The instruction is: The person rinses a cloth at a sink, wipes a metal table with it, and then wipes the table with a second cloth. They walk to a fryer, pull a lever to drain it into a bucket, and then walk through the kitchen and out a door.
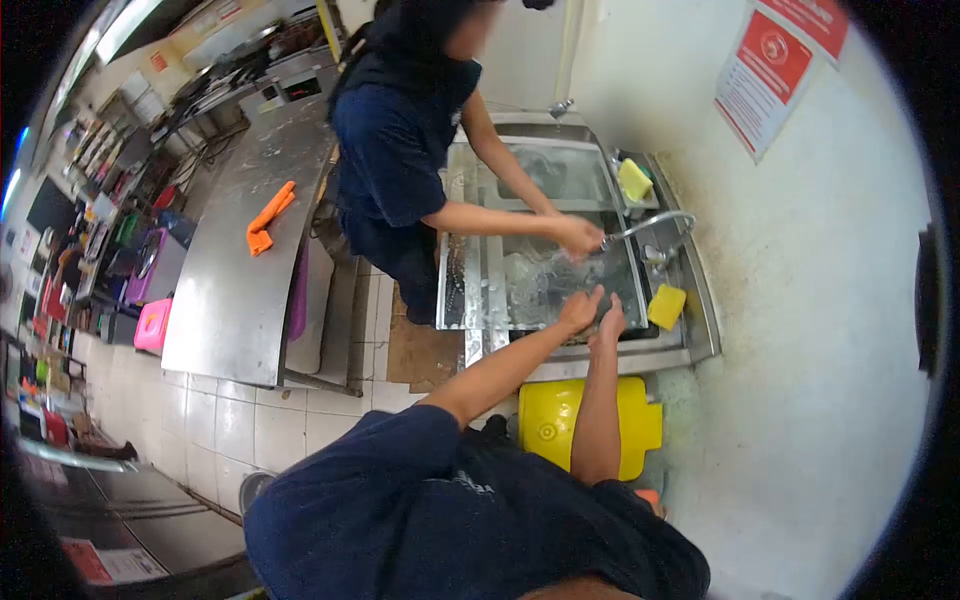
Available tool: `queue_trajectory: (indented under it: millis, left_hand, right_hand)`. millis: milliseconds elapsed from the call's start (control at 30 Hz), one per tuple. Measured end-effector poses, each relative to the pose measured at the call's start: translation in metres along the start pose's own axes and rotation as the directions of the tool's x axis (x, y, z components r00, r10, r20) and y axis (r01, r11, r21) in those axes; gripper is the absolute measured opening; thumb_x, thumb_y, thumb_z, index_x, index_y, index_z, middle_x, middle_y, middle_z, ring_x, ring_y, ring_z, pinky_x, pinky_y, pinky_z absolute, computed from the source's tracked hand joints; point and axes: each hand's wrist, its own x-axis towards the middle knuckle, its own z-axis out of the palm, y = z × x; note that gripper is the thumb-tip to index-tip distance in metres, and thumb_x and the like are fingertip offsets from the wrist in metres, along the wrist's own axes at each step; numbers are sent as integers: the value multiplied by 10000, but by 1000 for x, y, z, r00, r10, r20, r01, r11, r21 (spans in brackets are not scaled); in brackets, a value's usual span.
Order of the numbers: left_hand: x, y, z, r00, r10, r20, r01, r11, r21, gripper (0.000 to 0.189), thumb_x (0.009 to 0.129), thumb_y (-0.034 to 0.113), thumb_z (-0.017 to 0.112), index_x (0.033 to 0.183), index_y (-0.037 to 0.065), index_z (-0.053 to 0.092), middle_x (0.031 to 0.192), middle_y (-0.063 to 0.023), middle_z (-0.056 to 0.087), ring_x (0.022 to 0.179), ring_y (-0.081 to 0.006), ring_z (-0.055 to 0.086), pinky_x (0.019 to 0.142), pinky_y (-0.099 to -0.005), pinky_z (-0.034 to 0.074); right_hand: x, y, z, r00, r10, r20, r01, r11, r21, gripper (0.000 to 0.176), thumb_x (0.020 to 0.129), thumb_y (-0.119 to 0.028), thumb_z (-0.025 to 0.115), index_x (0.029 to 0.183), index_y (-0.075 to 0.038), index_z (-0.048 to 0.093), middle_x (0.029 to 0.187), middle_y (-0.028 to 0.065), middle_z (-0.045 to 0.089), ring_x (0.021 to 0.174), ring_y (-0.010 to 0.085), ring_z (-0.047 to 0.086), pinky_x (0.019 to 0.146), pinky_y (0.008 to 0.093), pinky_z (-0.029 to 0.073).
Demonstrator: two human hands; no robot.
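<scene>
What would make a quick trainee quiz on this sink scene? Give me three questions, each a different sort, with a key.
1. Multiple choice: the sponge nearest the wearer's right hand is:
A. blue
B. pink
C. yellow

2. True or false: a co-worker's hand is near the spout of the faucet.

3. Fill in the blank: the cloth on the metal table is ____.

Key: 1. C; 2. True; 3. orange
</scene>
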Motion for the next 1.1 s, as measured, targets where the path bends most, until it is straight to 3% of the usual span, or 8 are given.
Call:
queue_trajectory:
  millis: [233,433,500,600,800,833,967,1100]
  left_hand:
    - [-99,-23,-112,922,-16,386,184,896,-404,607,843,375,659,1252,20,385,1173,-111,528,1005,-169,556,769,-328,492]
    - [-198,-77,-242,987,29,158,115,558,-822,391,970,282,444,1329,148,367,1227,-67,530,1088,-202,560,909,-408,478]
    - [-237,-102,-288,998,67,19,-17,499,-867,398,984,317,390,1327,116,374,1239,-79,526,1119,-222,544,928,-424,464]
    - [-298,-166,-351,991,97,-95,-106,119,-987,537,983,436,308,1345,42,342,1301,-118,486,1183,-266,499,977,-464,420]
    - [-435,-287,-428,919,-129,-372,-323,292,-900,484,963,353,443,1347,79,335,1250,-104,498,1113,-250,541,917,-411,476]
    - [-451,-313,-433,865,-254,-432,-281,469,-837,474,949,292,507,1339,81,340,1220,-103,515,1083,-240,558,894,-385,493]
    - [-503,-396,-474,681,-459,-570,-461,336,-821,425,852,-47,521,1246,75,421,1125,-79,559,1009,-207,590,851,-301,496]
    - [-538,-411,-552,664,-444,-601,-558,240,-794,360,873,4,445,1229,55,438,1128,-100,560,1052,-230,562,892,-392,474]
  right_hand:
    - [-70,-7,-32,605,77,793,-356,917,182,502,786,-51,508,1282,-84,440,1159,103,530,997,246,561,851,367,470]
    - [-193,-5,56,483,205,851,195,923,-333,588,769,49,572,1325,-54,413,1163,83,532,1031,164,536,875,270,435]
    - [-233,17,97,192,167,967,303,927,-220,504,799,-50,639,1276,-25,475,1140,84,555,1037,137,523,856,246,433]
    - [-325,55,154,43,237,971,457,859,-230,365,822,-175,666,1138,-8,588,1027,63,619,938,113,551,812,255,448]
    - [-497,202,221,-377,256,890,661,747,65,383,779,-283,711,1009,12,627,911,91,642,855,141,566,795,293,460]
    - [-524,210,228,-383,306,872,642,767,13,352,794,-259,698,1023,0,631,926,97,643,858,153,574,798,295,460]
    - [-581,242,262,-212,225,951,679,733,-22,311,809,-251,693,1024,-29,657,886,65,658,834,121,581,783,273,463]
    - [-591,263,310,-60,215,975,661,741,-123,308,824,-236,684,1046,-26,647,914,46,650,848,117,573,793,268,456]
